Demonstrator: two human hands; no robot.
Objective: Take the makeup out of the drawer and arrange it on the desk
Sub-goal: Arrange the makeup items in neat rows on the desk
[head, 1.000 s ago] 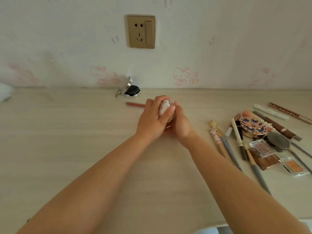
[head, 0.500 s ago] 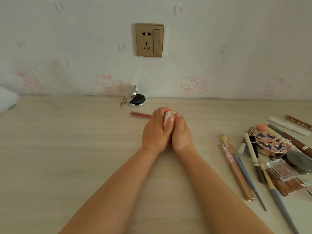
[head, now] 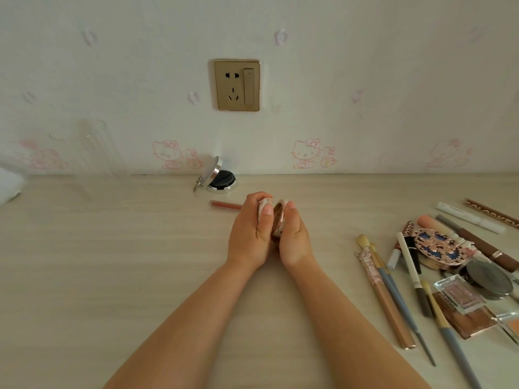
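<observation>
Both hands meet at the middle of the light wooden desk (head: 112, 276). My left hand (head: 248, 234) and my right hand (head: 295, 237) hold a small round patterned compact (head: 278, 214) between them, its two halves slightly parted. A red lip stick tube (head: 224, 205) lies just left of the hands. An open silver compact (head: 220, 179) with a dark insert sits by the wall. To the right lies a pile of makeup: brushes (head: 393, 290), pencils, a flowered blue case (head: 436, 247), a round grey compact (head: 490, 280) and clear eyeshadow boxes (head: 459, 296).
A gold wall socket (head: 237, 85) is above the desk on patterned wallpaper. A clear glass (head: 95, 158) stands at the back left, and something white (head: 9, 183) shows at the left edge.
The view has tilted up a little. The small round compact between my hands now shows a gap between its two halves; earlier the hands covered it more tightly.
</observation>
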